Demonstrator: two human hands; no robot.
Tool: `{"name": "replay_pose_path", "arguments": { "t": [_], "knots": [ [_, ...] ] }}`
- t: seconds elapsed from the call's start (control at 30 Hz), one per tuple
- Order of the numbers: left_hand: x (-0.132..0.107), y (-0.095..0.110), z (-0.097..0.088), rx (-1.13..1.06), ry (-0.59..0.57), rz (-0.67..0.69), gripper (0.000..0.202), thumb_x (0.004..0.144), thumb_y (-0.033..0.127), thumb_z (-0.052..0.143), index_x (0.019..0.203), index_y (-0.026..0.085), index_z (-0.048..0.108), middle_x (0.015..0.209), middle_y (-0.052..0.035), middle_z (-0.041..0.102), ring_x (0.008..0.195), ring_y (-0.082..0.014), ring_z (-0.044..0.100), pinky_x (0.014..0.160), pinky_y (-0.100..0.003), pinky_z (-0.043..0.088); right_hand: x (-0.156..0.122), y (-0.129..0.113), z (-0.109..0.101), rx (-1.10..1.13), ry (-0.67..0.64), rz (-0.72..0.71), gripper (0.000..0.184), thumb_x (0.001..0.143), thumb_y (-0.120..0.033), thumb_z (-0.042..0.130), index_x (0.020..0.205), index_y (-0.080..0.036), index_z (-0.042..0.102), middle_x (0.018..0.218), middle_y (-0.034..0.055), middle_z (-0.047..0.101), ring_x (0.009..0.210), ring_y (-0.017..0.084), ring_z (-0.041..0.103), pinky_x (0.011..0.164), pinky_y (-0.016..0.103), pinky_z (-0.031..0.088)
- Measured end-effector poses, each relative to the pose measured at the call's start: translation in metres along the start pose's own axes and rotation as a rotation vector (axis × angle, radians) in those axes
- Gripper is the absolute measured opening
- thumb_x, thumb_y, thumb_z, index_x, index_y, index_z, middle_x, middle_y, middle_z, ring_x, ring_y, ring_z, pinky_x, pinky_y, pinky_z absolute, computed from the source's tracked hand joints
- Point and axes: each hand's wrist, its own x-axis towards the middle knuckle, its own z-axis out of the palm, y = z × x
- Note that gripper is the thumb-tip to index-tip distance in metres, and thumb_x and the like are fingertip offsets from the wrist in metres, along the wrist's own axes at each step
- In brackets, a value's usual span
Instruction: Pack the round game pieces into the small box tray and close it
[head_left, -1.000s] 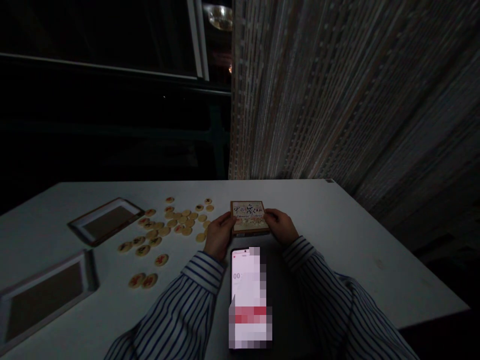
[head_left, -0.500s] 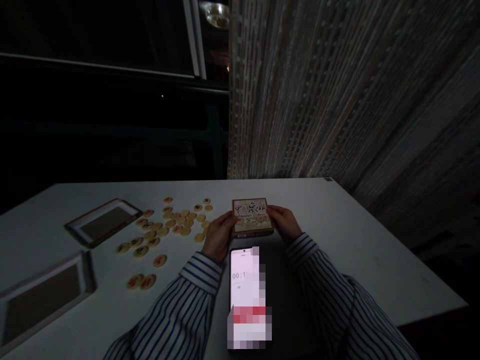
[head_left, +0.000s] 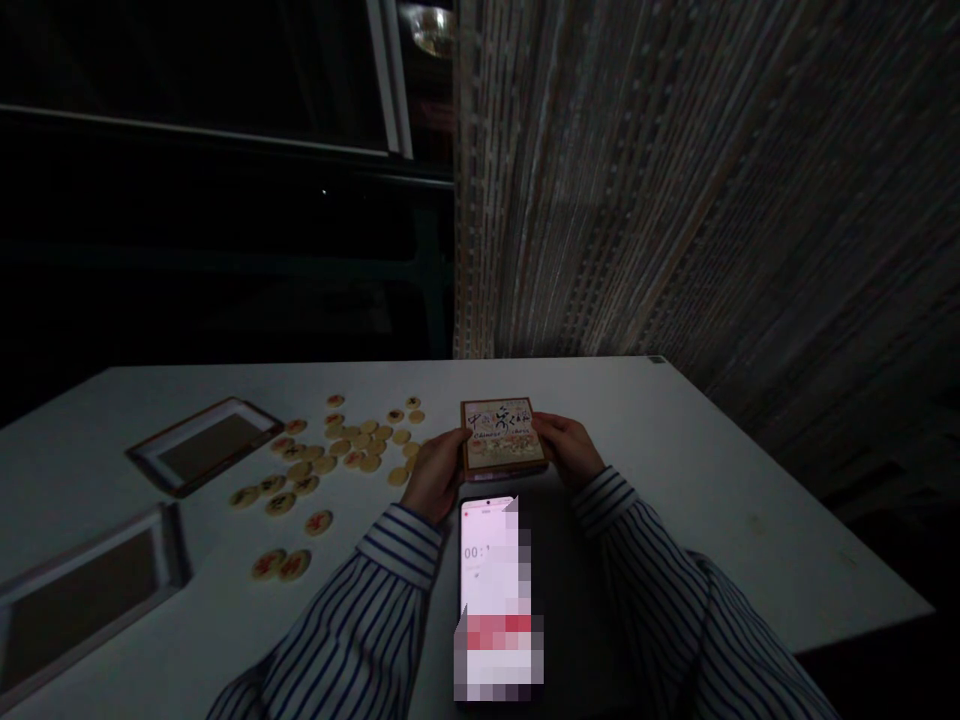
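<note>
Between my two hands is a small flat Chinese chess box (head_left: 501, 436), its printed lid facing up. My left hand (head_left: 435, 468) grips the box's left side, thumb at the edge. From the right, my right hand (head_left: 570, 446) closes on the opposite side, fingers at the upper right edge. The undersides of both hands' grips are hidden. Left of the box lie several round wooden chess pieces (head_left: 324, 464), some with red or black characters and some showing a plain face. A lit phone (head_left: 489, 570) with a timer display is just below the box, partly pixelated.
Two shallow open trays lie on the left, one farther back (head_left: 180, 482) and one nearer (head_left: 174, 580). They rest on a white table (head_left: 675, 560). Behind the table hangs a string curtain (head_left: 570, 200); the room at the left is dark.
The box has shifted very slightly toward me and to the left, its lid tilting a little. Both hands keep their hold on it. The chess pieces and trays stay in place.
</note>
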Motion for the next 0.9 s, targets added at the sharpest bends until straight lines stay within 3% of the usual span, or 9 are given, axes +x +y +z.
{"name": "replay_pose_path", "arguments": {
  "t": [0.27, 0.53, 0.73, 0.9],
  "knots": [
    [0.000, 0.000, 0.000, -0.005, 0.007, -0.004, 0.022, 0.072, 0.022, 0.058, 0.089, 0.007, 0.062, 0.076, -0.0124, 0.069, 0.059, -0.0174, 0.064, 0.054, -0.028, 0.053, 0.003, 0.001, 0.001, -0.030, 0.054, 0.010, 0.020, 0.062, -0.018, 0.062, 0.082, -0.014, 0.060, 0.068, 0.0024, 0.066, 0.060, 0.014, 0.061, 0.056, 0.025, 0.049],
    [-0.002, 0.000, 0.002, -0.031, -0.049, -0.007, 0.026, 0.072, 0.022, 0.059, 0.093, 0.007, 0.061, 0.079, -0.0132, 0.069, 0.066, -0.0190, 0.065, 0.060, -0.029, 0.053, 0.010, -0.002, 0.002, -0.108, 0.013, 0.019, 0.031, 0.071, -0.039, 0.058, 0.086, -0.013, 0.061, 0.067, 0.0048, 0.066, 0.063, 0.015, 0.062, 0.054, 0.025, 0.049],
    [-0.003, -0.001, 0.004, -0.027, -0.094, -0.020, 0.028, 0.071, 0.023, 0.061, 0.094, 0.007, 0.061, 0.079, -0.0128, 0.069, 0.065, -0.0185, 0.065, 0.060, -0.029, 0.053, 0.012, -0.003, 0.000, -0.108, 0.050, 0.005, 0.026, 0.071, -0.034, 0.056, 0.084, -0.012, 0.064, 0.067, 0.0050, 0.067, 0.063, 0.017, 0.062, 0.053, 0.026, 0.049],
    [-0.002, -0.001, 0.003, 0.000, -0.065, -0.020, 0.026, 0.070, 0.023, 0.060, 0.090, 0.007, 0.061, 0.075, -0.0111, 0.068, 0.061, -0.0166, 0.064, 0.056, -0.026, 0.051, 0.008, -0.005, 0.003, -0.109, 0.066, 0.000, 0.023, 0.069, -0.032, 0.058, 0.080, -0.013, 0.065, 0.066, 0.0044, 0.067, 0.064, 0.018, 0.062, 0.053, 0.026, 0.048]
  ]
}}
